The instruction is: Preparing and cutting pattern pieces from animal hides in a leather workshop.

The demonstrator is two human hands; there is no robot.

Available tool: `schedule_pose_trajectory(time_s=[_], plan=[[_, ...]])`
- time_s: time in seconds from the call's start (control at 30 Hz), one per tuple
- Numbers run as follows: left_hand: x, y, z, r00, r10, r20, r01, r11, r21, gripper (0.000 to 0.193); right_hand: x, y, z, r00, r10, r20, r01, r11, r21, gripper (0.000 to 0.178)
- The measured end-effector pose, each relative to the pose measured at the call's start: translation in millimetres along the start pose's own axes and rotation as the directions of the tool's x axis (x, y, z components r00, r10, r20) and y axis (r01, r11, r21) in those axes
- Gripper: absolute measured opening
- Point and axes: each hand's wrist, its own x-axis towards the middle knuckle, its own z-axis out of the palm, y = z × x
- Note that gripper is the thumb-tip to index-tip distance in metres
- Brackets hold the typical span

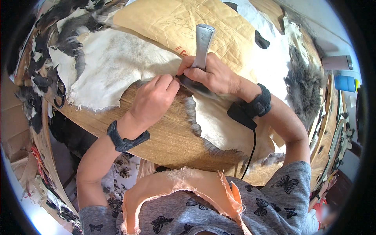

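Observation:
My right hand (214,75) is closed around a knife with a flat grey metal handle (203,45) pointing up and away; its wide dark blade (197,87) slants down beneath the fingers. Against those fingers, my left hand (152,98) pinches the edge of a fur pelt; the exact grip is partly hidden. This pelt (113,58) lies pale skin side up to the left, with grey fur at its edges. Below my right wrist spreads another pelt (219,121), cream skin side up, grey fur fringing its left and lower edges.
A creased brown paper sheet (184,19) covers the far middle of the wooden table (156,141). Fur scraps (70,35) pile up at far left, by black-handled scissors (59,94). Grey fur (303,86) lies at right. A black cable (252,150) hangs from my right wrist device.

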Motion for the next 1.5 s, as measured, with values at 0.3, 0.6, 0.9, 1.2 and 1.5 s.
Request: schedule_pose_trajectory(time_s=[0.3, 0.6, 0.9, 1.2, 1.5], plan=[[3, -5, 0, 1.000, 0.006, -0.028, -0.009, 0.996, -0.094, 0.013, 6, -1, 1, 1.000, 0.020, 0.001, -0.020, 0.999, -0.043, 0.024], [3, -10, 5, 0.998, 0.035, -0.059, -0.040, 0.995, -0.095, 0.012, 13, -1, -11, 0.967, 0.198, 0.162, -0.216, 0.971, 0.101, 0.023], [6, -6, 1, 0.996, 0.060, -0.061, -0.065, 0.994, -0.091, 0.011, 14, 0, -20, 0.939, 0.134, 0.318, -0.159, 0.986, 0.054, 0.022], [8, -4, 0, 0.996, 0.025, -0.084, -0.032, 0.996, -0.083, 0.010, 17, -1, -20, 0.936, 0.101, 0.338, -0.119, 0.992, 0.032, 0.025], [5, 0, 2, 0.952, -0.307, 0.005, 0.294, 0.906, -0.305, 0.007, 18, 4, -21, 0.885, 0.142, 0.443, -0.228, 0.963, 0.146, 0.022]])
